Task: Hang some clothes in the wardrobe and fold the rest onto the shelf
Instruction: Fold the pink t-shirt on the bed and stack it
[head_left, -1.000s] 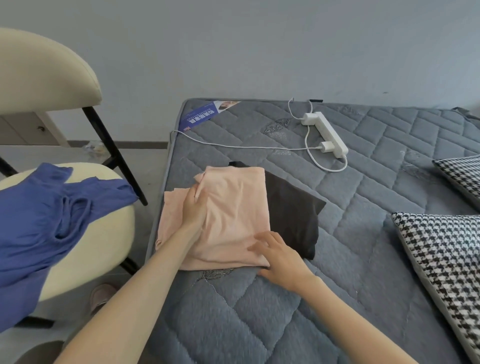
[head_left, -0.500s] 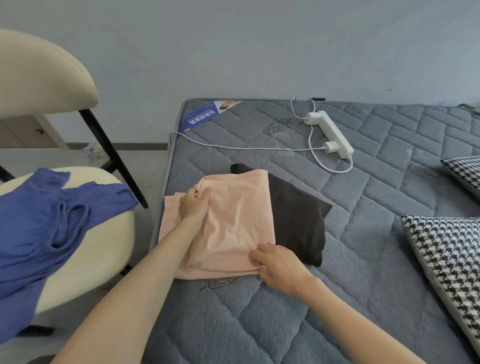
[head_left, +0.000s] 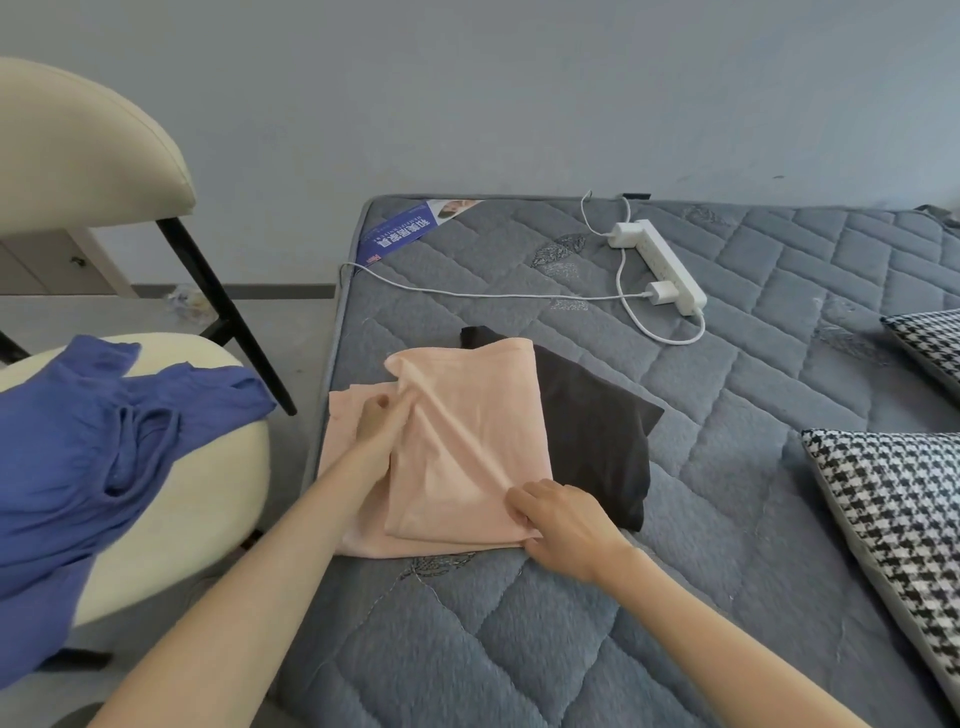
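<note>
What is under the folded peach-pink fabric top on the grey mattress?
A folded black garment sticks out past the right and far edges of the peach-pink top, both lying on the grey quilted mattress. How far it reaches beneath, and anything else there, is covered.

Left hand (head_left: 376, 423) pinches a raised fold of the folded pink garment (head_left: 467, 431); right hand (head_left: 563, 525) grips its near corner. Beyond the right hand, a black garment (head_left: 597, 441) lies partly beneath it on the grey mattress (head_left: 519, 649). Left of the left hand, a blue garment (head_left: 104, 441) drapes over a chair (head_left: 218, 493).
</note>
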